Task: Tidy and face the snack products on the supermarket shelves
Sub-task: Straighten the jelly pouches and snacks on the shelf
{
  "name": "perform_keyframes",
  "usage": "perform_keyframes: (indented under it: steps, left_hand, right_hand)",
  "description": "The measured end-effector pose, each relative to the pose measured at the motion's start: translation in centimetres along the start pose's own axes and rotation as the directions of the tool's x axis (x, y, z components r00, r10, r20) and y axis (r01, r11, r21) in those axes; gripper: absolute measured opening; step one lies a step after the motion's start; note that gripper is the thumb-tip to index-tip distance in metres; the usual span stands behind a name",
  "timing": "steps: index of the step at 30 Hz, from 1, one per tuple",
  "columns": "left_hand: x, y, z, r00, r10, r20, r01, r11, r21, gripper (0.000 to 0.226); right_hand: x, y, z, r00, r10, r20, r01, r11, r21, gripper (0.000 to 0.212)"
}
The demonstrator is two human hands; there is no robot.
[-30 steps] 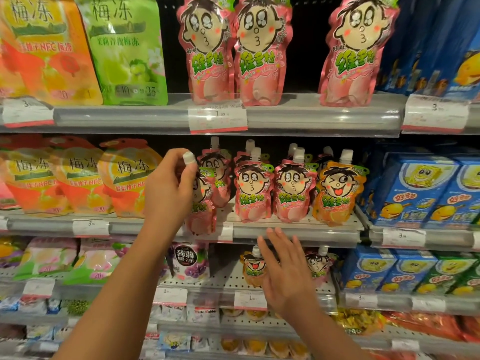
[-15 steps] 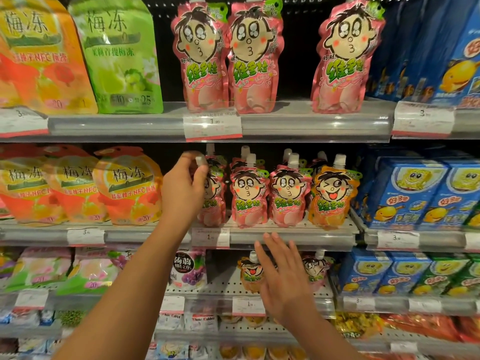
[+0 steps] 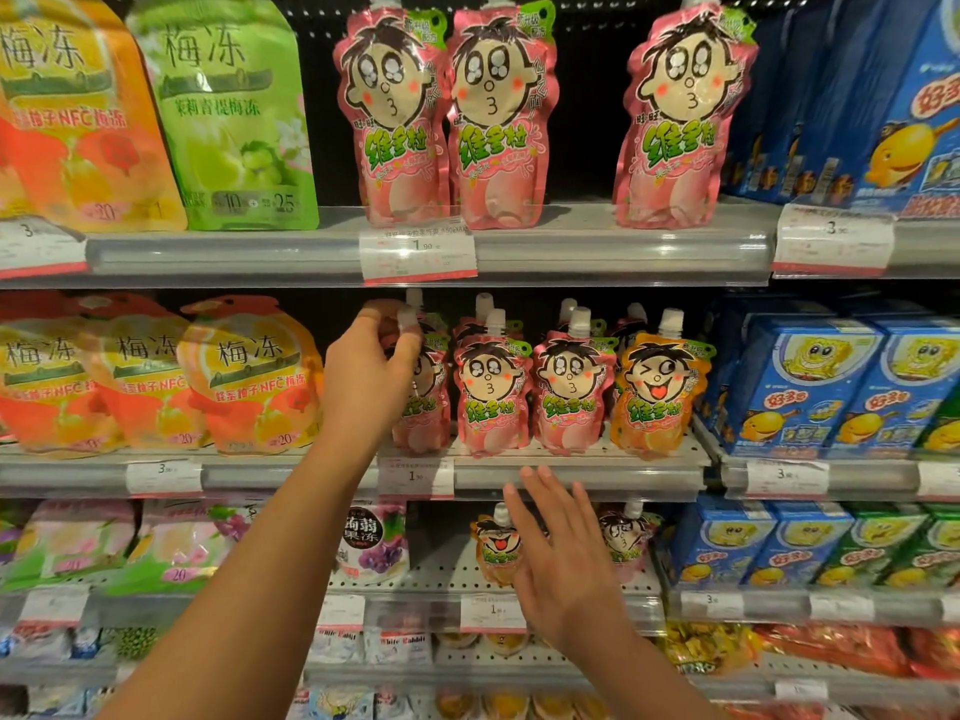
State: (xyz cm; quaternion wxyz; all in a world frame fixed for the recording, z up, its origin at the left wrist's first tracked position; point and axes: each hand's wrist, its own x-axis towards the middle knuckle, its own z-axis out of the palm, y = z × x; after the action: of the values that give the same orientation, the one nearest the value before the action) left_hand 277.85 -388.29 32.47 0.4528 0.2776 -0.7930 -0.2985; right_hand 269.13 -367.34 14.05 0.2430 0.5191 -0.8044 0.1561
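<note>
Supermarket snack bay during facing, seen from the head camera. The top shelf (image 3: 571,252) is carrying two tall pink pouches side by side and a third tall pink pouch (image 3: 680,116) standing well apart to their right, so a gap is showing in that row and it is judged as waiting to be closed up. The middle shelf (image 3: 571,478) is holding the row in hand: two small pink pouches, the nearer one (image 3: 491,397) upright with its face forward, are standing beside an orange pouch (image 3: 657,397), and more caps are showing behind them, so this front line is judged largely faced. The left hand (image 3: 371,376) is reaching to the left end of that row and is gripping the leftmost pink pouch (image 3: 423,402) near its white cap, fingers curled round the neck; the pouch is standing at the shelf's front edge, just beside its neighbour, and is judged to be in the act of being seated in line. The right hand (image 3: 563,558) is hovering with fingers spread and straight in front of the lower shelf (image 3: 395,608), holding nothing. There, only two small pouches are standing near the edge, well apart, and this row is judged still to be done.
</note>
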Motion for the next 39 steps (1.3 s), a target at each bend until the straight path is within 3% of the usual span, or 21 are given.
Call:
perform_keyframes:
  steps: [6,22,26,34,37,39]
  left_hand:
    - [-0.9,0.2,-0.1,0.997,0.081,0.01,-0.081,0.996,0.035,0.017]
    - [-2.8,-1.2,-1.3,0.985,0.168,-0.029,-0.166,0.984,0.069,0.047]
    - [-4.3,-1.7,-1.8,0.979,0.182,-0.095,-0.171,0.978,0.12,0.057]
    - [-6.3,-3.2,-1.4,0.983,0.121,-0.139,-0.114,0.992,0.054,0.051]
    - [-8.0,-3.2,-1.2,0.956,0.18,-0.234,-0.167,0.983,0.072,0.032]
    - [-9.6,-3.7,-0.4,0.932,0.289,-0.217,-0.26,0.953,0.155,0.022]
  right_hand:
    - [0.2,-0.1,-0.1,1.0,0.009,0.028,-0.008,1.0,-0.018,0.072]
    - [0.2,-0.3,-0.5,0.998,0.02,0.053,-0.019,0.999,-0.034,0.073]
    - [0.1,-0.3,-0.1,0.998,0.023,0.051,-0.022,0.999,-0.028,0.073]
    - [0.1,-0.3,0.0,0.999,0.037,0.031,-0.037,0.999,-0.015,0.073]
    - [0.1,-0.3,0.1,1.0,0.027,0.014,-0.027,0.999,-0.021,0.073]
    - [0.0,-0.2,0.3,0.999,0.024,0.027,-0.024,0.999,-0.032,0.075]
